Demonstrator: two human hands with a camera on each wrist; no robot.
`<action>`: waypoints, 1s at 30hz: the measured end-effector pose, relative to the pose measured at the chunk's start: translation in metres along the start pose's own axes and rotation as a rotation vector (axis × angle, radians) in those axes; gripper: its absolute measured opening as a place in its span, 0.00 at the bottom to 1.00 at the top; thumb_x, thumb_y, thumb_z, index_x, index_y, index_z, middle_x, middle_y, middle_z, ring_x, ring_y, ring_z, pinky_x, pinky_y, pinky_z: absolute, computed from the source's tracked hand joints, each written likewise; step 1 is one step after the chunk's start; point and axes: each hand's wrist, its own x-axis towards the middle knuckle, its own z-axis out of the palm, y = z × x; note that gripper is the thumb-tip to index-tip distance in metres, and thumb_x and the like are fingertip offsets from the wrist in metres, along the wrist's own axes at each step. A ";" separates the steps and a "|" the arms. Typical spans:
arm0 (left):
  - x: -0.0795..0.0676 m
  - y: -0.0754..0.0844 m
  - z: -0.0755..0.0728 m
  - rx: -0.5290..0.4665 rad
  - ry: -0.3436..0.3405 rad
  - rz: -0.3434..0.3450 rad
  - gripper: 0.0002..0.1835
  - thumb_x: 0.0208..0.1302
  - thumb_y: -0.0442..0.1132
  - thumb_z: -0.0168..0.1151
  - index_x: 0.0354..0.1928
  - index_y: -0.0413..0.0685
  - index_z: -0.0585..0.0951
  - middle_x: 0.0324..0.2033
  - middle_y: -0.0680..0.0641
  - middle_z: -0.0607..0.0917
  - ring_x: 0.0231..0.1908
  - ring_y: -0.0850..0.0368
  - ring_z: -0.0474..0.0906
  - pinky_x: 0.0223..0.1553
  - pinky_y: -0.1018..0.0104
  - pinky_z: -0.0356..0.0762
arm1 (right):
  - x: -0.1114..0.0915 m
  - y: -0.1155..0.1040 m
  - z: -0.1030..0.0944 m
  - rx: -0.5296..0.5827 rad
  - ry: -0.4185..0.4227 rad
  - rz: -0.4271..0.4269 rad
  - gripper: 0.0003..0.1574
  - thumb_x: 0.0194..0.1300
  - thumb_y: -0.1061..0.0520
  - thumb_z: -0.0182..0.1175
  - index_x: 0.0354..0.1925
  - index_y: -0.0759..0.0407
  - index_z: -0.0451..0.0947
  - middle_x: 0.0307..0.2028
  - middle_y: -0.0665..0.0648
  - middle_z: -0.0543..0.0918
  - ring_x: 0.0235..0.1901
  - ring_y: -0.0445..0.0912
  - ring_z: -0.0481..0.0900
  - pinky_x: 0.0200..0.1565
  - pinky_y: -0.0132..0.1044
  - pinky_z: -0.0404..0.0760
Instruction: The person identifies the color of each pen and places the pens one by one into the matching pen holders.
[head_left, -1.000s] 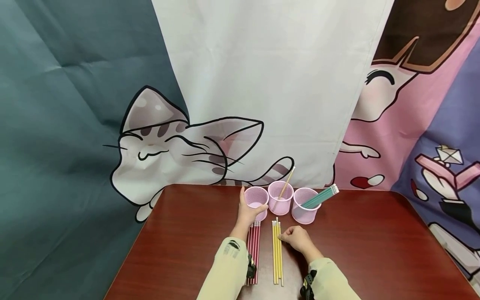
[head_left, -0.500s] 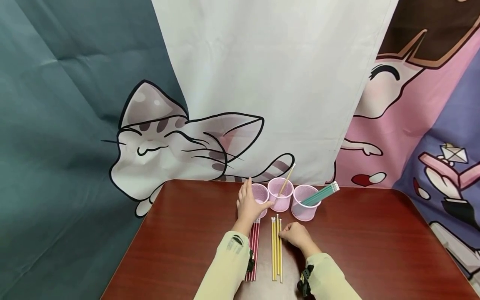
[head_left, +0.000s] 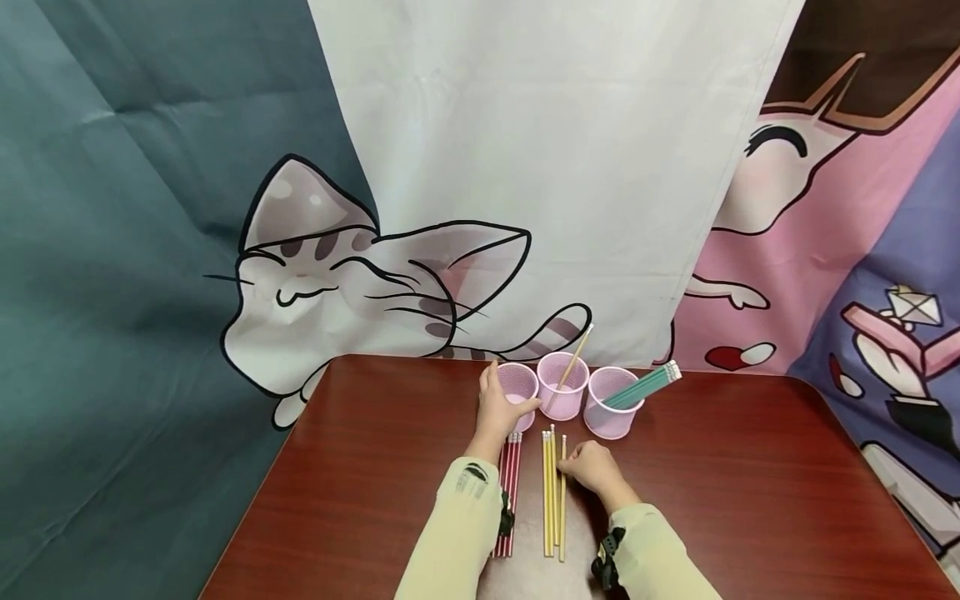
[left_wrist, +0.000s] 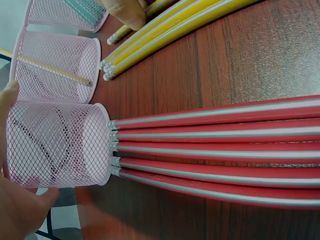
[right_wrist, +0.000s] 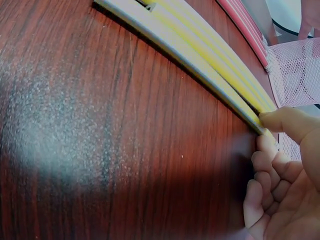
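My left hand point(head_left: 495, 421) holds the leftmost pink mesh pencil cup point(head_left: 525, 385), its thumb and fingers on opposite sides of the wall. Inside, that cup point(left_wrist: 60, 145) shows no pencils. Close to its base lies a row of red-and-white striped pencils point(left_wrist: 215, 150), eraser ends toward the cup. My right hand point(head_left: 596, 468) pinches a yellow pencil point(head_left: 562, 525) between thumb and forefinger near its eraser end. This pencil lies just right of several other yellow pencils point(head_left: 550, 508). In the right wrist view, the remaining fingers point(right_wrist: 254, 200) are curled close over the table.
A middle pink cup point(head_left: 573, 408) carries one slanted natural-coloured pencil point(head_left: 576, 354). The right cup point(head_left: 609, 423) bears a bundle of teal pencils point(head_left: 643, 389) leaning right. Behind the brown table point(head_left: 375, 467) hangs a printed cartoon curtain point(head_left: 570, 167).
The pinched yellow pencil has slid slightly right, widening the gap to the other yellow ones. My left hand shifted over its cup, the thumb swinging outward and then back in.
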 end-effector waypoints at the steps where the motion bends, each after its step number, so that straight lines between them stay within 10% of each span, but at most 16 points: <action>1: 0.000 0.000 0.000 -0.004 -0.002 -0.004 0.57 0.32 0.43 0.80 0.67 0.41 0.58 0.64 0.38 0.60 0.59 0.41 0.63 0.60 0.53 0.61 | 0.000 0.000 0.000 -0.009 0.002 -0.001 0.13 0.41 0.54 0.66 0.13 0.57 0.72 0.13 0.48 0.73 0.18 0.43 0.70 0.25 0.38 0.72; 16: -0.002 -0.007 0.001 -0.173 0.029 -0.052 0.55 0.31 0.40 0.81 0.65 0.46 0.61 0.57 0.37 0.67 0.56 0.42 0.67 0.58 0.52 0.64 | -0.003 0.001 -0.001 0.061 0.039 0.030 0.11 0.42 0.55 0.65 0.14 0.57 0.74 0.13 0.47 0.73 0.18 0.42 0.69 0.24 0.36 0.70; 30: -0.001 -0.006 0.001 -0.170 0.023 -0.089 0.56 0.32 0.40 0.80 0.66 0.44 0.58 0.60 0.36 0.65 0.58 0.41 0.64 0.59 0.52 0.61 | 0.001 0.010 -0.012 0.457 -0.052 0.137 0.08 0.53 0.61 0.61 0.21 0.62 0.73 0.16 0.57 0.80 0.13 0.44 0.74 0.14 0.34 0.71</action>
